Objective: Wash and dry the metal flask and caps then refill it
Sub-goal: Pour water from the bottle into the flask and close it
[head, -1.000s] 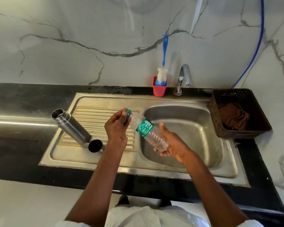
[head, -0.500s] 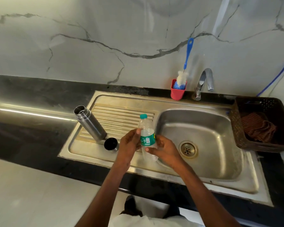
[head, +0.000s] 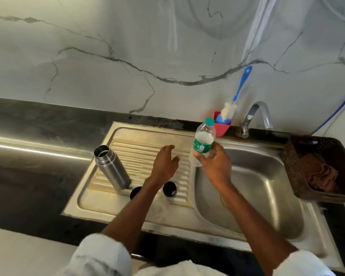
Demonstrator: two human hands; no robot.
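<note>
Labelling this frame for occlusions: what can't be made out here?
Head view only:
- Left cap: partly hidden by the left forearm.
- Metal flask: inside too dark to tell whether it holds water.
- Plastic bottle: label print too small; lower part covered by the right hand.
- Sink drain: hidden by the right arm.
- Basket: right side cut off by the frame edge.

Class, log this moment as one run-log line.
right hand: holds capped water bottle | left hand: free over drainboard | flask: open, upright

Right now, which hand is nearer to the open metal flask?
The left hand: it hovers open over the draining board, just right of the metal flask. The right hand is farther right, holding the plastic bottle.
</note>
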